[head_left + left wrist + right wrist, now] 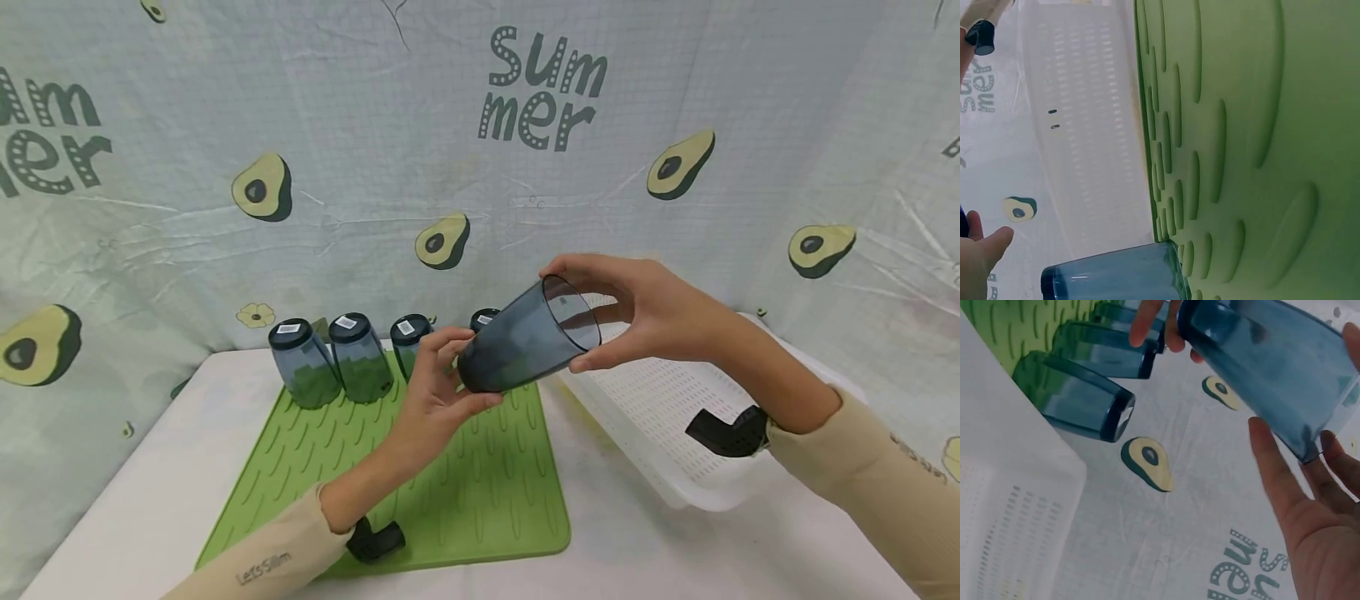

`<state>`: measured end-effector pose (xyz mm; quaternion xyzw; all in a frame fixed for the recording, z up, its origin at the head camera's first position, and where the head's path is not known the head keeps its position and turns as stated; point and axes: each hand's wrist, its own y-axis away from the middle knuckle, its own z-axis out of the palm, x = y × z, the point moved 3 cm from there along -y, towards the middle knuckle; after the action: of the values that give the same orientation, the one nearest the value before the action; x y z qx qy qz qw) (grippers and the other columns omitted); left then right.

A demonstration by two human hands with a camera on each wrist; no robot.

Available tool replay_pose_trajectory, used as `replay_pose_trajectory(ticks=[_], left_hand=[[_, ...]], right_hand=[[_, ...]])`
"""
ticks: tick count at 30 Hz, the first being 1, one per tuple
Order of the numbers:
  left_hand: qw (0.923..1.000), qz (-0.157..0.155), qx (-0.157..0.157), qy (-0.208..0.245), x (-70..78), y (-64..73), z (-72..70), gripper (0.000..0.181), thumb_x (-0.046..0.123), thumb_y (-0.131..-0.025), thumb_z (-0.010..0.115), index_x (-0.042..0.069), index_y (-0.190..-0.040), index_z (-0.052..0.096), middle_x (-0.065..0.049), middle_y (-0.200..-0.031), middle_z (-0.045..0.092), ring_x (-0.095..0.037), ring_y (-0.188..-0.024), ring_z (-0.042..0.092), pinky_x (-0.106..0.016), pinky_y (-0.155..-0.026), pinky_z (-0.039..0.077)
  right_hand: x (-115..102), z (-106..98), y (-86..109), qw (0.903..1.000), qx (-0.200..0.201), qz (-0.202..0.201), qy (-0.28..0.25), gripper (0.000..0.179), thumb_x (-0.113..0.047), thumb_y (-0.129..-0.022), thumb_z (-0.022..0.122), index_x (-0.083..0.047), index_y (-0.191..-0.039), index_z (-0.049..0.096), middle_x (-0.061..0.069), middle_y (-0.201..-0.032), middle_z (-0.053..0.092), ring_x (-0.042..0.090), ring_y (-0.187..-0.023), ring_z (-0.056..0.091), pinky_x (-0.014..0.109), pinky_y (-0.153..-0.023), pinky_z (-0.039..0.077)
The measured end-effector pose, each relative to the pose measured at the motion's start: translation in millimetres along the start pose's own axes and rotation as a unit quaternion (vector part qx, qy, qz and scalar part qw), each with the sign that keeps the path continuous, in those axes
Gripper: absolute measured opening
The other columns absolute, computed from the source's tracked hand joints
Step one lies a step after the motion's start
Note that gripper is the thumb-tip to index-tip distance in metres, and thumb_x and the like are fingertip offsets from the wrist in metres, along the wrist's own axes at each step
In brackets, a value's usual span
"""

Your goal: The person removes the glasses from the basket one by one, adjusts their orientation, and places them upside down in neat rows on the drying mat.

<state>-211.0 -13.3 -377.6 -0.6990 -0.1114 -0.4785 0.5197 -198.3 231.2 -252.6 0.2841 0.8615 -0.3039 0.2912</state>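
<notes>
A blue-grey tinted drinking glass [513, 337] is held tilted in the air over the back right of the green mat [480, 492]. Its dark base points left and its mouth points right. My left hand [431, 404] grips it around the base end, fingers behind and thumb below. At the mouth, my right hand [652, 308] holds the rim between thumb and fingers. The right wrist view shows the same glass [1279, 369] with both hands' fingertips on it. In the left wrist view, only a small part of the left hand [979, 256] shows at the edge.
Several matching glasses stand upside down along the mat's back edge, among them one at the left [303, 367] and its neighbour [362, 358]. A white perforated basket [675, 417] stands right of the mat. A curtain with avocado prints [337, 108] hangs behind the white table [150, 475].
</notes>
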Motion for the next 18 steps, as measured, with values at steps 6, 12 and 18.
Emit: replay_pose_trajectory(ticks=[6, 12, 18], left_hand=[[0.9991, 0.005, 0.038, 0.021, -1.1, 0.8, -4.1, 0.068, 0.014, -0.083, 0.084, 0.018, -0.137, 0.042, -0.006, -0.140, 0.046, -0.023, -0.120, 0.058, -0.031, -0.089, 0.059], [0.9945, 0.012, 0.078, 0.068, 3.2, -2.2, -7.8, 0.061, 0.010, -0.080, 0.086, 0.023, -0.129, 0.053, -0.008, -0.133, 0.049, -0.024, -0.120, 0.059, -0.032, -0.090, 0.058], [0.9827, -0.008, 0.127, 0.135, 10.8, -7.5, -8.5, 0.060, -0.003, -0.086, 0.078, 0.021, -0.137, 0.057, -0.012, -0.136, 0.047, -0.022, -0.116, 0.055, -0.027, -0.085, 0.058]], right_hand=[[-6.4, 0.3, 1.1, 0.9984, -0.005, 0.009, 0.055, 0.084, -0.012, -0.074, 0.093, -0.007, -0.144, 0.048, 0.007, -0.139, 0.052, 0.026, -0.132, 0.053, 0.033, -0.096, 0.056], [-2.7, 0.7, 4.8, 0.9935, 0.000, 0.069, 0.091, 0.084, -0.011, -0.074, 0.093, -0.006, -0.144, 0.046, 0.008, -0.145, 0.049, 0.029, -0.132, 0.054, 0.034, -0.096, 0.056], [9.1, 11.9, 1.1, 0.9845, 0.016, 0.142, 0.102, 0.082, -0.008, -0.073, 0.093, -0.004, -0.140, 0.046, 0.011, -0.141, 0.053, 0.030, -0.125, 0.060, 0.036, -0.096, 0.057]])
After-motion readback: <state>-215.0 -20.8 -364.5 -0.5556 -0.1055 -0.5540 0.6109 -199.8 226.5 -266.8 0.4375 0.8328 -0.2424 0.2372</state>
